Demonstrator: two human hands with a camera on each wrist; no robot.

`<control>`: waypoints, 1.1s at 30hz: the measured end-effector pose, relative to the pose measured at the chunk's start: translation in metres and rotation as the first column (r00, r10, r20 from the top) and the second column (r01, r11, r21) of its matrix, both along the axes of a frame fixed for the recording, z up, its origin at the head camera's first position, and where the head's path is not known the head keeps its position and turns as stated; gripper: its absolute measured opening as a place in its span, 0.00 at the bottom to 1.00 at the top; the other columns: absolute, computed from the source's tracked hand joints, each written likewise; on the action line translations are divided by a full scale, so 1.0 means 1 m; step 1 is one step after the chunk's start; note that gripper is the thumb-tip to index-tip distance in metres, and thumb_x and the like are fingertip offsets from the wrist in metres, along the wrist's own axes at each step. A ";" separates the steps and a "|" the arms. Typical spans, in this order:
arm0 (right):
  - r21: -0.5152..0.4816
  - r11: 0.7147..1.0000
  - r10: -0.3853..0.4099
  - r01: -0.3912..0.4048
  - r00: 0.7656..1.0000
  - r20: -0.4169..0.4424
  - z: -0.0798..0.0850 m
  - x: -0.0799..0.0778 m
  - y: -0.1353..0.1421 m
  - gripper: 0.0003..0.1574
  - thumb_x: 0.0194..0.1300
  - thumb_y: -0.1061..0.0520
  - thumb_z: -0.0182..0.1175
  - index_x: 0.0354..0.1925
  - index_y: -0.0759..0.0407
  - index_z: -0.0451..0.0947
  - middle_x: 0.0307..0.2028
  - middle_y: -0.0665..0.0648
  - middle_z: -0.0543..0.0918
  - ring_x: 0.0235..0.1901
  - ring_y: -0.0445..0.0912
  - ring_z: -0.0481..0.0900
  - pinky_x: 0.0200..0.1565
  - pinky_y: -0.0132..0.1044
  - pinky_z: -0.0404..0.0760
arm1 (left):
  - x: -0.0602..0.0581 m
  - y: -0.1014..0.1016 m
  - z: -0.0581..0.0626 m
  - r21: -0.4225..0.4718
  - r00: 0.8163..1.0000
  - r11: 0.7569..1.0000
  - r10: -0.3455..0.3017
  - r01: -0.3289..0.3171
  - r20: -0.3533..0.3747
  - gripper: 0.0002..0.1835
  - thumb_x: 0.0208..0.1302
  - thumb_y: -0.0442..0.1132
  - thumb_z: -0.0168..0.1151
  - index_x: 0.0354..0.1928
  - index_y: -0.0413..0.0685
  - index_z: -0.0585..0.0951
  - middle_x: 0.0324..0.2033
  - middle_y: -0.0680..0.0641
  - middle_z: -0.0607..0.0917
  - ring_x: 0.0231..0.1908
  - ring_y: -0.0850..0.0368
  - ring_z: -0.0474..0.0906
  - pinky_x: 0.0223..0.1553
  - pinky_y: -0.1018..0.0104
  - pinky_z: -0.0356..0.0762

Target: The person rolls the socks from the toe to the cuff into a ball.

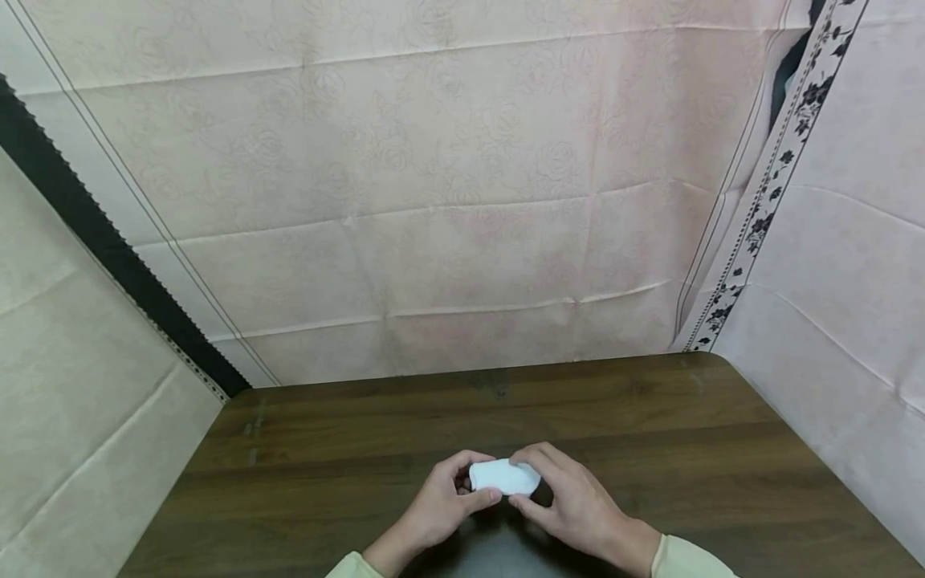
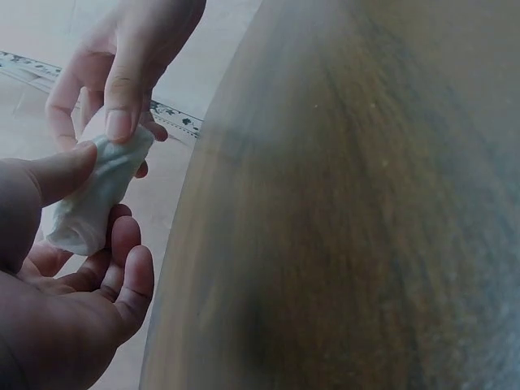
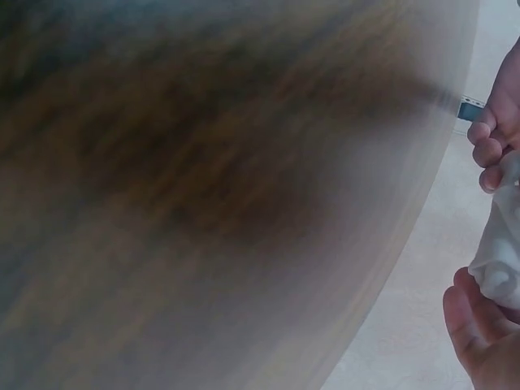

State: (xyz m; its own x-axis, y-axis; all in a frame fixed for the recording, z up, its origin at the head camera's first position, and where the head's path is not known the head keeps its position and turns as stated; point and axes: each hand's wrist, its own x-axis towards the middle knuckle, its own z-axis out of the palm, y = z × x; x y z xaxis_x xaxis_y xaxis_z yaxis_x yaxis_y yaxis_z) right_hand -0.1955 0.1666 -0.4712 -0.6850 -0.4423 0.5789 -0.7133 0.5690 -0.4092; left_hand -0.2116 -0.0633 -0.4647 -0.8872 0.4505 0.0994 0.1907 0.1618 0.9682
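A small white bundle (image 1: 503, 477), which looks like rolled-up cloth, is held between both hands above the table. My left hand (image 1: 442, 503) grips its left end, thumb on the near side and fingers behind. At the other end, my right hand (image 1: 574, 504) pinches it between thumb and fingers. Soft folds and a coiled end show on the white roll (image 2: 106, 183) in the left wrist view. The right wrist view catches only part of the roll (image 3: 497, 252) at its right edge, with both hands partly cut off.
Beneath the hands lies a brown wood-grain table (image 1: 347, 457) with rounded far corners. Pale patterned cloth (image 1: 433, 185) hangs behind it and on both sides. A black strip (image 1: 123, 241) runs down the left, and a floral border (image 1: 766, 209) down the right.
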 end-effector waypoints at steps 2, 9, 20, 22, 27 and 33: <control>-0.006 1.000 0.008 -0.008 1.000 0.017 0.000 0.000 0.000 0.25 0.62 0.50 0.73 0.55 0.45 0.76 0.51 0.42 0.77 0.42 0.36 0.77 0.39 0.36 0.81 | 0.000 0.000 0.001 0.001 1.000 1.000 0.003 -0.003 0.001 0.19 0.64 0.36 0.71 0.55 0.41 0.80 0.40 0.48 0.82 0.35 0.58 0.77 0.34 0.72 0.75; -0.028 0.999 0.026 -0.022 0.990 0.140 0.001 0.001 0.002 0.21 0.67 0.43 0.67 0.55 0.42 0.75 0.51 0.40 0.77 0.42 0.36 0.77 0.40 0.38 0.82 | 0.000 -0.001 -0.001 0.003 1.000 1.000 0.003 -0.003 -0.001 0.18 0.63 0.36 0.71 0.54 0.40 0.81 0.39 0.48 0.83 0.35 0.59 0.77 0.34 0.72 0.76; -0.177 0.982 0.155 -0.073 0.847 0.509 0.012 -0.006 0.007 0.19 0.65 0.45 0.69 0.51 0.49 0.80 0.42 0.47 0.83 0.33 0.39 0.79 0.32 0.36 0.81 | 0.000 -0.003 -0.001 -0.025 0.997 0.996 -0.081 0.080 -0.020 0.18 0.63 0.34 0.71 0.54 0.43 0.81 0.41 0.49 0.83 0.34 0.60 0.77 0.35 0.71 0.75; -0.196 0.978 0.174 -0.074 0.810 0.560 0.013 -0.007 0.007 0.18 0.65 0.46 0.69 0.50 0.50 0.81 0.40 0.49 0.83 0.31 0.40 0.80 0.29 0.38 0.82 | 0.000 -0.003 0.000 -0.036 0.995 0.995 -0.092 0.090 -0.030 0.18 0.63 0.34 0.71 0.54 0.44 0.82 0.41 0.49 0.83 0.34 0.60 0.76 0.35 0.70 0.75; -0.223 0.974 0.167 -0.036 0.782 0.601 0.016 -0.006 0.006 0.16 0.65 0.48 0.70 0.48 0.51 0.82 0.39 0.50 0.84 0.31 0.42 0.80 0.27 0.38 0.81 | -0.001 -0.002 0.002 -0.057 0.994 0.995 -0.087 0.083 -0.071 0.22 0.62 0.35 0.71 0.58 0.44 0.80 0.41 0.50 0.82 0.34 0.60 0.75 0.35 0.70 0.75; -0.214 0.975 0.075 0.064 0.808 0.584 0.018 -0.006 0.003 0.16 0.65 0.47 0.70 0.47 0.51 0.82 0.38 0.48 0.84 0.34 0.42 0.79 0.33 0.36 0.79 | -0.002 -0.002 0.007 -0.069 0.981 0.998 -0.006 -0.007 -0.194 0.25 0.61 0.37 0.72 0.61 0.54 0.77 0.44 0.53 0.82 0.40 0.58 0.78 0.44 0.61 0.78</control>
